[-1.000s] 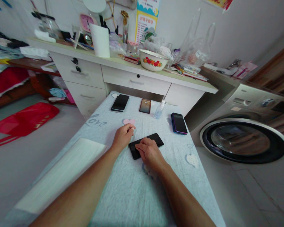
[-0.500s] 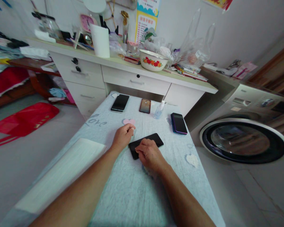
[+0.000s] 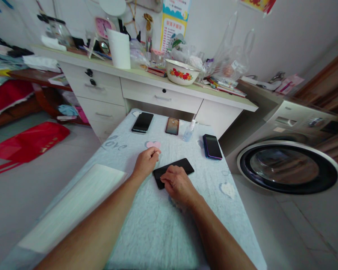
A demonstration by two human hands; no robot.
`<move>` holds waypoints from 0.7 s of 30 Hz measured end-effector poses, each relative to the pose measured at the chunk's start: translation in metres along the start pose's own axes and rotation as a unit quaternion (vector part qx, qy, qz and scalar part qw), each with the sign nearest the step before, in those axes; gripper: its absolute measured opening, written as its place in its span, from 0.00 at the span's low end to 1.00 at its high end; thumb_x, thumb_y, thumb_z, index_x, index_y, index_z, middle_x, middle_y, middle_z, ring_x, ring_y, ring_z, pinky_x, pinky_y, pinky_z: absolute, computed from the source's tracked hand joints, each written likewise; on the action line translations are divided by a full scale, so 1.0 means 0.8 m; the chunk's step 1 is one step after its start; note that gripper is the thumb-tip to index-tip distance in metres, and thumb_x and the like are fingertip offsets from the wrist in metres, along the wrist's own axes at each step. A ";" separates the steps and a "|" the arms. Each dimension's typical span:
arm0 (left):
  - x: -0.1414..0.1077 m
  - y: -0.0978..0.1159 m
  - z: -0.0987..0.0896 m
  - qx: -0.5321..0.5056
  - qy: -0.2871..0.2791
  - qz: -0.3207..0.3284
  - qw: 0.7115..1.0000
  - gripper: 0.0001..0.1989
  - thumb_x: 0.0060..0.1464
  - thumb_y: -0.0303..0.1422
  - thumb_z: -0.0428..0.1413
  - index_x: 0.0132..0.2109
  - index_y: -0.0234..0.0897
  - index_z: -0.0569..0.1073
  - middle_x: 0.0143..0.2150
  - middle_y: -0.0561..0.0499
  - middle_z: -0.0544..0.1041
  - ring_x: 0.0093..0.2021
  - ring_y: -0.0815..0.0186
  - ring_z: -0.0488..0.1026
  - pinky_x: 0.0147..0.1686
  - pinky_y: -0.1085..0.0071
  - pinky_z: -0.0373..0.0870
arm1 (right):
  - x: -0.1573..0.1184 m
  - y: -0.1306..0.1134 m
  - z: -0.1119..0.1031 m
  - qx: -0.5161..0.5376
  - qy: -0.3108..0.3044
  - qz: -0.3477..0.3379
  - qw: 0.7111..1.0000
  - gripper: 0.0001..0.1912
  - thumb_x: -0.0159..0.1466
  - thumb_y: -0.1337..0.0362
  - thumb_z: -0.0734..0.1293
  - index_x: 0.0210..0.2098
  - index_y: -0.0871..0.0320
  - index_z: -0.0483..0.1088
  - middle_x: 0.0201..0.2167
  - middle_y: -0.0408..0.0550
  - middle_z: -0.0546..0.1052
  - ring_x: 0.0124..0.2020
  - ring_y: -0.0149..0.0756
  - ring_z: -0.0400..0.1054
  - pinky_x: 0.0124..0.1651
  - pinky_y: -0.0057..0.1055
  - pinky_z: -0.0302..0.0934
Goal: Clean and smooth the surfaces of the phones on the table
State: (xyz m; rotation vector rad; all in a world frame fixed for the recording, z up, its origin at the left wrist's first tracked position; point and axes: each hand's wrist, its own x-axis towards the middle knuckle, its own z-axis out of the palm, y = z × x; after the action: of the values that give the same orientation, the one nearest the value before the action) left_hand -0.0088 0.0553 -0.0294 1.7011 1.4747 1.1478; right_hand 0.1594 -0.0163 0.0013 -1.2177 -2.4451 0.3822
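A black smartphone [image 3: 187, 166] lies flat and slightly slanted on the cloth-covered table [image 3: 146, 228]. Over its near left part is my right hand [image 3: 178, 183], fingertips pinched together close to the screen. What the pinch holds, if anything, is hidden. My left hand [image 3: 146, 162] is curled closed just left of the phone, apart from it, with nothing visible in it. Beyond my hands lie another dark phone [image 3: 142, 122], a small brownish phone or case [image 3: 172, 126], a clear spray bottle [image 3: 189, 131] and a stacked dark phone with a purple edge [image 3: 213, 146].
A long whitish sheet or board [image 3: 79, 206] lies along the table's left side. Behind stands a drawer desk [image 3: 141, 90] bearing a flowered enamel bowl [image 3: 182, 73] and a paper roll [image 3: 119, 49]. At right is a washing machine [image 3: 280, 125]; a red bag [image 3: 30, 142] lies left.
Almost nothing differs. Both hands keep their places and the phones stay put; the view has shifted very slightly.
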 end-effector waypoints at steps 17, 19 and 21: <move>0.001 -0.002 0.000 0.002 0.003 0.013 1.000 0.12 0.55 0.36 0.47 0.36 0.37 0.74 0.24 0.56 0.71 0.27 0.67 0.70 0.30 0.73 0.63 | 0.003 -0.013 0.004 -0.105 -0.008 0.024 0.994 0.09 0.67 0.69 0.62 0.34 0.57 0.75 0.32 0.45 0.71 0.35 0.34 0.59 0.38 0.32 0.46; 0.001 -0.001 -0.001 0.002 0.003 0.010 1.000 0.12 0.54 0.36 0.47 0.36 0.37 0.74 0.24 0.56 0.71 0.27 0.67 0.70 0.30 0.73 0.63 | 0.002 -0.015 0.002 -0.127 -0.018 0.021 0.992 0.10 0.67 0.68 0.62 0.31 0.58 0.74 0.32 0.46 0.70 0.34 0.34 0.59 0.37 0.33 0.46; 0.001 -0.001 -0.001 0.006 0.003 0.010 1.000 0.12 0.54 0.36 0.47 0.36 0.37 0.74 0.24 0.56 0.72 0.27 0.67 0.70 0.31 0.73 0.63 | 0.002 -0.017 -0.001 -0.143 -0.029 0.019 0.989 0.11 0.67 0.68 0.62 0.30 0.58 0.73 0.31 0.46 0.70 0.34 0.34 0.58 0.36 0.33 0.46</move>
State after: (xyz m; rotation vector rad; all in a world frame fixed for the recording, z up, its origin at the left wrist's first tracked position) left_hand -0.0098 0.0559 -0.0298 1.7249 1.4737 1.1582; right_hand 0.1493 -0.0227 0.0077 -1.3848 -2.5965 0.0781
